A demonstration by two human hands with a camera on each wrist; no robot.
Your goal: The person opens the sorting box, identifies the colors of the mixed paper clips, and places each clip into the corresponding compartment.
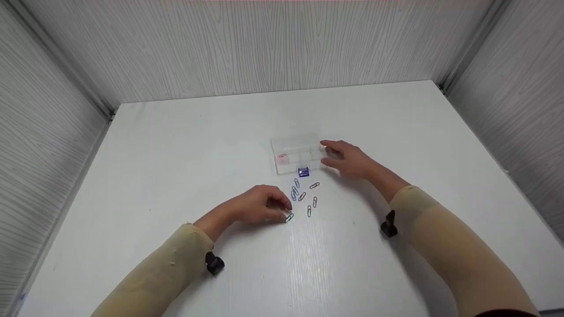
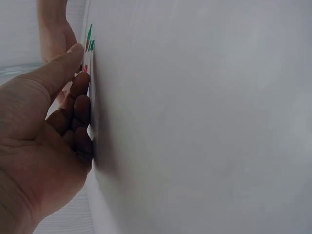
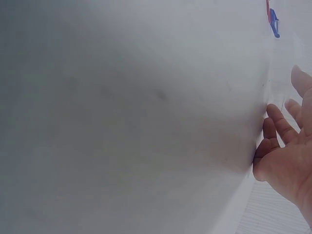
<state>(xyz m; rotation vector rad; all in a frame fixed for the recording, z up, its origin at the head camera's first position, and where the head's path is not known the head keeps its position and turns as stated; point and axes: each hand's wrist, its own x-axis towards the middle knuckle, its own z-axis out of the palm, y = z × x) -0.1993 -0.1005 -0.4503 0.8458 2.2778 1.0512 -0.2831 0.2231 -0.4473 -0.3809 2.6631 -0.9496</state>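
A small green wire paper clip (image 1: 289, 218) is seen lying on the flat white table (image 1: 198, 154), right at the tips of the left hand (image 1: 263, 204). The thumb and pointing finger of that hand are bent, with a small gap left between them; whether the clip is touched cannot be told. Another green wire paper clip (image 1: 309, 211) is found to the right of it. Past these, three blue wire paper clips (image 1: 294, 192) are bunched close together, and three darker wire paper clips (image 1: 302, 196) are scattered near them. A small, shiny purple piece (image 1: 303, 171) is seen at the front edge of a flat, clear plastic box (image 1: 287, 168). The box is split into little spaces, its clear lid (image 1: 295, 141) is swung open at the back, and something small and pink (image 1: 282, 156) is kept on the left side. The right end of the box is met by the right hand (image 1: 348, 159), whose fingers are loose, with thumb and pointing finger held wide apart. Both arms are covered by light tan sleeves (image 1: 425, 224), and the table is backed by a pale grey wood-grain wall (image 1: 264, 48)
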